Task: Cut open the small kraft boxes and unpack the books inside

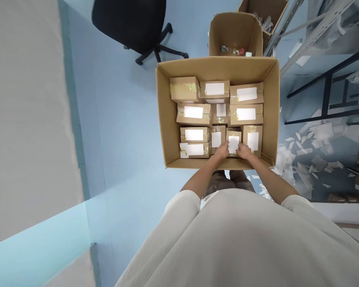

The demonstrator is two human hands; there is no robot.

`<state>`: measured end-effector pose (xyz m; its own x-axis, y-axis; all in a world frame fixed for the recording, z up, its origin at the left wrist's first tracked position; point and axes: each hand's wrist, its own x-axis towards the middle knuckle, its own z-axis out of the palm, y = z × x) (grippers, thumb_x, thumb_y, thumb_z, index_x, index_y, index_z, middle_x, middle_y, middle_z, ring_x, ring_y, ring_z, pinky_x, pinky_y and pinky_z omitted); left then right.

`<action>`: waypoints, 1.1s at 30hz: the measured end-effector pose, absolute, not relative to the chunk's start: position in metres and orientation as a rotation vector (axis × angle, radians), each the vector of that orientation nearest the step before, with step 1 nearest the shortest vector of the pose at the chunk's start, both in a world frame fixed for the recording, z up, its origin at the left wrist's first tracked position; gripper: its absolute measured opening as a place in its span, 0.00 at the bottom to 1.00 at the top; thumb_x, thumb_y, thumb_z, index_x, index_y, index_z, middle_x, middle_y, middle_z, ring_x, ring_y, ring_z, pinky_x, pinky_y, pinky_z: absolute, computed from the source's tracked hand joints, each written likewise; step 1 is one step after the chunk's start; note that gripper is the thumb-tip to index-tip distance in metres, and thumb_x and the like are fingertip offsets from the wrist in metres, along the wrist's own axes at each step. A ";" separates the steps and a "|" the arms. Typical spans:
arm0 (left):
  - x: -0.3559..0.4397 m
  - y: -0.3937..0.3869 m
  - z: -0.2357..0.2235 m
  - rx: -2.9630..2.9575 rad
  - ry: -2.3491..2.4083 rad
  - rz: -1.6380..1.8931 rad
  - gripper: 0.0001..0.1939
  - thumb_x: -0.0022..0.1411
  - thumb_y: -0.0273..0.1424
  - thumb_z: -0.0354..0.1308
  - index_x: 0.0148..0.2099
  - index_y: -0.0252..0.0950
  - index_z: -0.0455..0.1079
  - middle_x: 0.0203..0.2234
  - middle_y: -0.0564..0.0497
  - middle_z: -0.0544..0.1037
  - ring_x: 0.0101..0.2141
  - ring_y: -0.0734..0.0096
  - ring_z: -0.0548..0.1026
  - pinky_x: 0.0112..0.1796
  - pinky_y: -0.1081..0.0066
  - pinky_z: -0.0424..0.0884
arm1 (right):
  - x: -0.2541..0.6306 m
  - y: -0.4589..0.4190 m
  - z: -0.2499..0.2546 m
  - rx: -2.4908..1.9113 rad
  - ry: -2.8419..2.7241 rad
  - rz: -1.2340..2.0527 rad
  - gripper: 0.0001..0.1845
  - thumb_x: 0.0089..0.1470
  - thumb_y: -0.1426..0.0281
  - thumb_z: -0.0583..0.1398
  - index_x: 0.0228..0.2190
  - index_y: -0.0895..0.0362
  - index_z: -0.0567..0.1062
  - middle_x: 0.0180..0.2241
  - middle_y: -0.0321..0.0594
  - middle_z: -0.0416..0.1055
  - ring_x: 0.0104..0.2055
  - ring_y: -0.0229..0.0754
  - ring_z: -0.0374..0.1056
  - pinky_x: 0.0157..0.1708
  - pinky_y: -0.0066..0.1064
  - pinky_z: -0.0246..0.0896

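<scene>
A large open cardboard box stands before me with several small taped parcels in it, most bearing white labels. My left hand and my right hand grip a small labelled carton from its two sides, in the row nearest me. To its right is another labelled carton, close by my right hand. Left of my left hand stands a narrow labelled carton. Two flat cartons lie farther left. What lies under the gripped carton is hidden.
Behind the large box stands a smaller open box with small items inside. A black swivel chair is at the back left. A metal rack rises at the right, with paper scraps scattered on the blue floor.
</scene>
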<state>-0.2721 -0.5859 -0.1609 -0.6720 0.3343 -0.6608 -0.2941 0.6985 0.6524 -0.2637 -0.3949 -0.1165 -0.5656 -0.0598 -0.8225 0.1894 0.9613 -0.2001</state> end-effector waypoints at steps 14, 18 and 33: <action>-0.267 -0.593 -0.166 0.048 2.089 0.997 0.35 0.62 0.23 0.61 0.72 0.34 0.69 0.73 0.34 0.69 0.73 0.45 0.68 0.73 0.51 0.62 | -0.254 -0.399 -0.159 0.320 2.136 -0.548 0.32 0.65 0.57 0.61 0.66 0.55 0.75 0.70 0.54 0.70 0.69 0.64 0.68 0.64 0.50 0.67; -0.266 -0.591 -0.170 -0.219 1.953 1.130 0.37 0.57 0.26 0.66 0.70 0.36 0.71 0.66 0.36 0.78 0.65 0.43 0.76 0.68 0.51 0.69 | -0.251 -0.397 -0.167 0.318 2.149 -0.662 0.32 0.63 0.58 0.64 0.65 0.56 0.77 0.68 0.54 0.72 0.67 0.60 0.71 0.65 0.46 0.67; -0.272 -0.597 -0.159 -0.674 1.715 1.371 0.11 0.57 0.33 0.67 0.43 0.42 0.75 0.48 0.47 0.83 0.54 0.54 0.78 0.57 0.58 0.72 | -0.249 -0.408 -0.153 0.514 2.114 -0.954 0.29 0.57 0.57 0.69 0.57 0.54 0.81 0.68 0.54 0.66 0.64 0.55 0.72 0.68 0.45 0.64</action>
<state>-0.2725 -0.5974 -0.1592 -0.5206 0.0819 -0.8499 -0.8111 0.2635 0.5222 -0.2491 -0.4083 -0.1531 -0.6400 0.0527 -0.7666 0.6098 0.6418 -0.4650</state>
